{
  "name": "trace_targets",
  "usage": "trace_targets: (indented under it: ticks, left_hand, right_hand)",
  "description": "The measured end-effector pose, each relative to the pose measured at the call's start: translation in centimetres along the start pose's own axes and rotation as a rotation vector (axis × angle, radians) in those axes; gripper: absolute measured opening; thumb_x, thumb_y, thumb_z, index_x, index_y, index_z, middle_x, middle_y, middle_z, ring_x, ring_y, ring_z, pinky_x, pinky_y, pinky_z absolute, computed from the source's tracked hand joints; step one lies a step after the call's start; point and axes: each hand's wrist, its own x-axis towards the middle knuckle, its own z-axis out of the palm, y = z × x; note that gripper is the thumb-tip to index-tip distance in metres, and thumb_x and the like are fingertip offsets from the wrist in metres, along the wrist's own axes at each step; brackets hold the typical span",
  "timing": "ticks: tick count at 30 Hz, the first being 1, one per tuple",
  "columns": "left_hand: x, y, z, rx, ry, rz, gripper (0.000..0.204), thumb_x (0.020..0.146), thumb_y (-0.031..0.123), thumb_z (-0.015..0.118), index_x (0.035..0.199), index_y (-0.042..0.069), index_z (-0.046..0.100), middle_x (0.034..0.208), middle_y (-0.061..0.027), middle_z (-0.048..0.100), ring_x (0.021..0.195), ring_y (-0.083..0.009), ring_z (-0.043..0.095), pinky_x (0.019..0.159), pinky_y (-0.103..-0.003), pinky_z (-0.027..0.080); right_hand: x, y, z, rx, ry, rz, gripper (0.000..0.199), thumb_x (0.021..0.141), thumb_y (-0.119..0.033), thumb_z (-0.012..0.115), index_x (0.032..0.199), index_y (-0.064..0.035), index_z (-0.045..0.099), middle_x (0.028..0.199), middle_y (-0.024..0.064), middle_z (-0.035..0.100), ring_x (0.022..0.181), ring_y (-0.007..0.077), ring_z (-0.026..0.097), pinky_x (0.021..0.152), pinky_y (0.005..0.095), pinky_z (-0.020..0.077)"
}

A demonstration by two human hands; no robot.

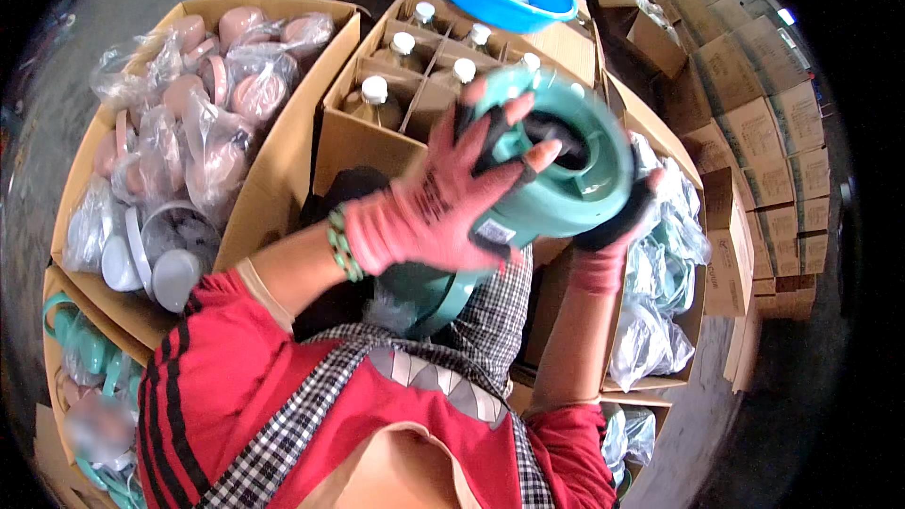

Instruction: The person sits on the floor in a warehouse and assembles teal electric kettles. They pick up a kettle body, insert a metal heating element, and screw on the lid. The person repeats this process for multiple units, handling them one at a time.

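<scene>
A teal plastic jug-like vessel (589,193) is tilted in front of my chest, its round top with a dark opening facing up and away. My left hand (452,188), in a pink glove with black finger parts, lies across its top with fingers bent over the rim. My right hand (622,226), gloved the same way, grips its right side, and its fingers are partly hidden and blurred. Below, over my lap, a teal curved part (443,297) shows beside clear plastic. I cannot tell whether it belongs to the same vessel.
Ahead stands a divided carton (363,141) of white-capped bottles, a blue basin (509,14) of small white pieces behind it. A carton (273,160) at left holds bagged pink parts; one at right holds bagged teal parts (669,264). Stacked cartons (735,85) stand far right.
</scene>
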Motion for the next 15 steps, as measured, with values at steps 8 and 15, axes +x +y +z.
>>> trace_targets:
  ticks: [8, 15]
  left_hand:
    - [2.3, -4.3, -0.2, -1.006, 0.461, -0.585, 0.045, 0.065, 0.018, 0.072, 0.099, 0.0, 0.05, 0.09, -0.0042, 0.056, 0.081, -0.009, 0.051, 0.072, -0.023, 0.044]
    - [-1.6, -7.7, 4.3, -0.898, 0.77, -0.637, 0.04, 0.069, 0.012, 0.068, 0.103, 0.004, 0.048, 0.091, -0.0011, 0.055, 0.082, -0.0086, 0.051, 0.073, -0.024, 0.043]
  right_hand:
    - [3.3, -0.7, 8.5, -1.705, -0.543, -1.012, 0.084, 0.052, -0.016, 0.072, 0.125, -0.008, 0.032, 0.127, 0.0231, 0.027, 0.112, 0.0402, 0.033, 0.093, 0.0425, 0.0309]
    - [6.5, 2.5, 8.6, -0.873, -0.078, 0.636, 0.047, 0.079, -0.047, 0.052, 0.094, -0.0017, 0.05, 0.063, 0.0057, 0.054, 0.048, 0.0146, 0.053, 0.046, 0.0227, 0.0428]
